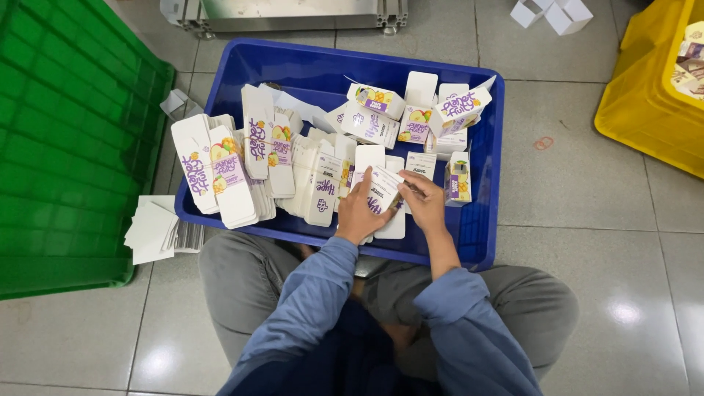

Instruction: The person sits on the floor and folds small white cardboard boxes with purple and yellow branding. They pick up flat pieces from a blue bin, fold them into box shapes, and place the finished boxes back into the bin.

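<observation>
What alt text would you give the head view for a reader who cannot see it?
Seen from above, a seated person's left hand and right hand hold one small white carton with purple print over a blue plastic bin full of flat and folded cartons. A green crate stands to the left, a yellow crate at upper right, on grey floor tiles.

The floor (587, 191) is pale grey glossy tile with thin grout lines and soft glints of overhead light. A green crate (66, 139) stands at left, a yellow crate (645, 95) at far right, a metal frame (293, 15) at the far edge.
</observation>
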